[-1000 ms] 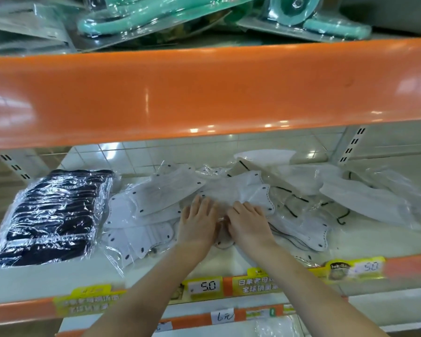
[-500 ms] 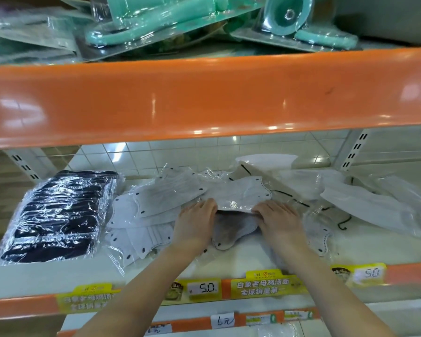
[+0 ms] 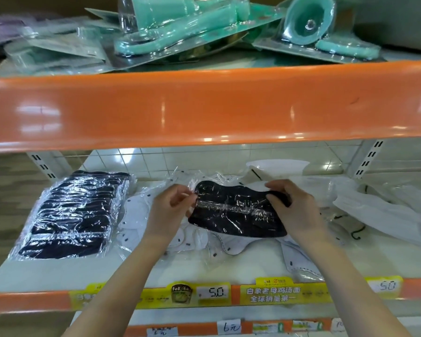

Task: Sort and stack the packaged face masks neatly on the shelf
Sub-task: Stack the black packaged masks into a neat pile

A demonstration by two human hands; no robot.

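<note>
- One black packaged mask (image 3: pixel 238 212) now lifted from the white masks (image 3: pixel 136 215); half a second ago both hands pressed there.
- Left hand (image 3: pixel 167 212) and right hand (image 3: pixel 293 210) pinch its ends.
- Likely bound for the black stack (image 3: pixel 75 212).

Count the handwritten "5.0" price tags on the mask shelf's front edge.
2. One white "5.0" price tag sits below the hands near centre; another "5.0" price tag is at right. More may lie outside the frame.

black mask (image 3: pixel 238 212) in clear wrap, white masks (image 3: pixel 136 215), orange shelf edge (image 3: pixel 204 105), teal items (image 3: pixel 180 27)
</note>
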